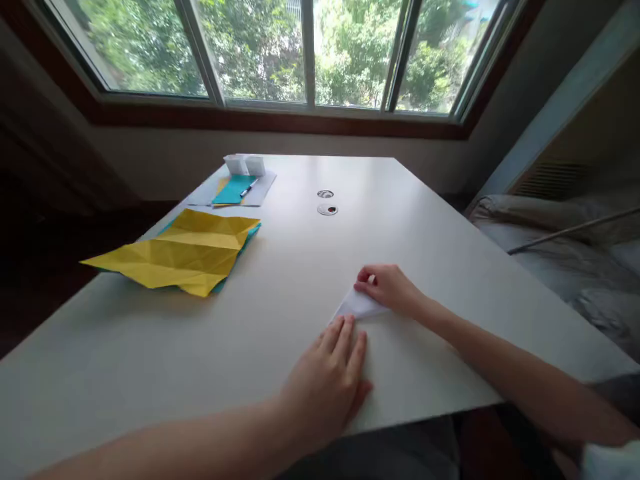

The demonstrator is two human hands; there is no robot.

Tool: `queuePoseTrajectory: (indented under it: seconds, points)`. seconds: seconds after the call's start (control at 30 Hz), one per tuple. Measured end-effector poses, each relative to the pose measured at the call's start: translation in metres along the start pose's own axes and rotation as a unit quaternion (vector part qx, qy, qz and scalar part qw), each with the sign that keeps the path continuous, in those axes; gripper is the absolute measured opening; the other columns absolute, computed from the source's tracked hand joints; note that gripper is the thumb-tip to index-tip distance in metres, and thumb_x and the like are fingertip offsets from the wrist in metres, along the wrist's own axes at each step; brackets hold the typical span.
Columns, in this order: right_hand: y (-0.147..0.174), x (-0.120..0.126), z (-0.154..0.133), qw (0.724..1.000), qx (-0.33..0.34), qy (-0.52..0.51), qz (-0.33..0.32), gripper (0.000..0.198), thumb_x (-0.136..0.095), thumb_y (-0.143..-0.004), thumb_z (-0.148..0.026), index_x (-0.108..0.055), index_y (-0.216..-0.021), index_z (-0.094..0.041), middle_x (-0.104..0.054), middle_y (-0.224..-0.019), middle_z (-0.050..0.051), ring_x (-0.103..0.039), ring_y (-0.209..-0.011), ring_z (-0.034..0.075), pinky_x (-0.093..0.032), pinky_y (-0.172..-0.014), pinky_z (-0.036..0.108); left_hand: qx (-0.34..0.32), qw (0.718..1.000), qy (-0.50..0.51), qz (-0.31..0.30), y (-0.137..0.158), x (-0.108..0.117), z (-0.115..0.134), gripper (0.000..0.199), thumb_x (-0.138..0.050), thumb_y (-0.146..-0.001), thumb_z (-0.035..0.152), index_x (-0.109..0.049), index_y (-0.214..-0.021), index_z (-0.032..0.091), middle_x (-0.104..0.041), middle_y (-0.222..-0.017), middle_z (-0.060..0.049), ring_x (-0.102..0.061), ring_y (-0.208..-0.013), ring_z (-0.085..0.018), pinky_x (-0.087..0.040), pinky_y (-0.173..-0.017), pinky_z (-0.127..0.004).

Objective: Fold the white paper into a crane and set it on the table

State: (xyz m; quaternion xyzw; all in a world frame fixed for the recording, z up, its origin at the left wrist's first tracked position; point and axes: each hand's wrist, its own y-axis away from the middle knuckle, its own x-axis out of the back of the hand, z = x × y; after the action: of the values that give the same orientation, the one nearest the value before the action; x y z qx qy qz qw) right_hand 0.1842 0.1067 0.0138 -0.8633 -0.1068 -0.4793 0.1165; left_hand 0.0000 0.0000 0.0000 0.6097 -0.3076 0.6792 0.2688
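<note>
A small folded sheet of white paper [361, 306] lies on the white table [280, 373] in front of me, its lower left part hidden under my fingers. My left hand [330, 373] rests flat on the near end of the paper, fingers stretched out and the thumb apart. At the far corner my right hand [385, 287] pinches the paper's edge between thumb and curled forefinger. The paper looks like a narrow pointed shape; its exact folds are too faint to make out.
Creased yellow paper [190, 250] with teal beneath it lies at the left edge. Farther back sit teal paper [234, 189], a pen [249, 188], white sheets [263, 190] and a white folded object [245, 165]. Two round discs [327, 209] lie mid-table. A bed [545, 247] stands right.
</note>
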Motion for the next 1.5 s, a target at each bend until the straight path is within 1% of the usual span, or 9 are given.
queuePoseTrajectory:
  seconds: [0.17,0.37,0.67,0.87,1.03,1.13,1.23,1.33,1.5]
  points:
    - [-0.001,-0.002,0.001,1.000,0.000,-0.006,-0.001,0.009,-0.059,-0.076,-0.029,-0.065,-0.074,-0.022,-0.067,-0.072,-0.003,-0.058,-0.062,0.010,-0.038,-0.058,0.021,0.000,1.000,0.010,0.000,0.000,0.003,-0.003,0.053,-0.027,-0.091,0.040,-0.039,-0.132,0.008,-0.035,-0.138,-0.022,-0.033,-0.127,-0.037,-0.037,-0.099,-0.047]
    - [-0.004,0.000,0.005,1.000,0.010,-0.008,0.009,0.009,-0.061,-0.075,-0.028,-0.067,-0.077,-0.023,-0.067,-0.072,-0.002,-0.057,-0.063,0.010,-0.039,-0.060,0.021,0.003,0.999,0.047,0.001,-0.001,0.007,-0.004,0.052,-0.030,-0.090,0.040,-0.039,-0.131,0.010,-0.034,-0.140,-0.020,-0.024,-0.131,-0.038,-0.035,-0.101,-0.048]
    - [-0.004,0.006,0.007,0.999,0.022,-0.032,0.003,0.010,-0.060,-0.074,-0.024,-0.069,-0.075,-0.020,-0.068,-0.068,-0.001,-0.059,-0.062,0.010,-0.042,-0.061,0.020,-0.004,0.998,0.067,-0.005,-0.003,0.008,-0.007,0.051,-0.034,-0.089,0.039,-0.038,-0.130,0.009,-0.032,-0.140,-0.022,-0.023,-0.131,-0.038,-0.032,-0.102,-0.049]
    - [-0.006,0.008,0.007,0.999,0.005,-0.037,-0.011,0.015,-0.058,-0.074,-0.020,-0.071,-0.083,-0.020,-0.071,-0.073,0.000,-0.063,-0.067,0.012,-0.045,-0.065,0.021,-0.008,0.998,0.065,-0.009,-0.003,0.009,-0.009,0.052,-0.033,-0.088,0.040,-0.038,-0.130,0.009,-0.033,-0.139,-0.021,-0.025,-0.130,-0.038,-0.033,-0.102,-0.050]
    - [-0.007,0.016,0.006,0.999,-0.013,-0.016,-0.035,0.021,-0.052,-0.076,-0.017,-0.071,-0.084,-0.021,-0.072,-0.084,0.001,-0.065,-0.079,0.014,-0.045,-0.072,0.021,-0.011,0.998,0.066,-0.008,-0.003,0.009,-0.009,0.051,-0.033,-0.088,0.040,-0.039,-0.129,0.010,-0.034,-0.139,-0.020,-0.025,-0.130,-0.037,-0.033,-0.102,-0.050]
    - [-0.005,0.020,0.001,0.998,-0.022,0.006,-0.052,0.022,-0.050,-0.080,-0.025,-0.071,-0.083,-0.021,-0.072,-0.082,0.001,-0.064,-0.076,0.015,-0.044,-0.068,0.022,-0.013,0.998,0.065,-0.009,-0.003,0.010,-0.009,0.052,-0.034,-0.088,0.041,-0.038,-0.129,0.010,-0.035,-0.139,-0.019,-0.026,-0.130,-0.037,-0.033,-0.102,-0.049]
    - [-0.002,0.019,-0.002,0.997,-0.024,0.017,-0.066,0.021,-0.055,-0.078,-0.035,-0.069,-0.081,-0.019,-0.069,-0.074,0.001,-0.061,-0.067,0.014,-0.042,-0.059,0.022,-0.013,0.998,0.062,-0.013,-0.004,0.011,-0.010,0.052,-0.035,-0.088,0.040,-0.038,-0.129,0.010,-0.035,-0.138,-0.019,-0.027,-0.129,-0.037,-0.034,-0.101,-0.049]
    - [-0.001,0.014,-0.003,0.997,-0.034,0.020,-0.063,0.016,-0.061,-0.073,-0.033,-0.066,-0.078,-0.018,-0.067,-0.071,0.000,-0.059,-0.064,0.012,-0.040,-0.056,0.021,-0.014,0.998,0.060,-0.018,-0.004,0.012,-0.010,0.051,-0.036,-0.087,0.040,-0.038,-0.129,0.010,-0.036,-0.138,-0.019,-0.027,-0.129,-0.037,-0.034,-0.100,-0.049]
    - [-0.003,0.008,0.003,0.998,-0.037,0.019,-0.048,0.015,-0.059,-0.075,-0.033,-0.065,-0.076,-0.020,-0.067,-0.072,0.000,-0.059,-0.064,0.012,-0.039,-0.057,0.022,-0.015,0.998,0.058,-0.019,-0.006,0.014,-0.011,0.051,-0.037,-0.087,0.042,-0.040,-0.127,0.011,-0.037,-0.137,-0.018,-0.029,-0.128,-0.036,-0.034,-0.101,-0.048]
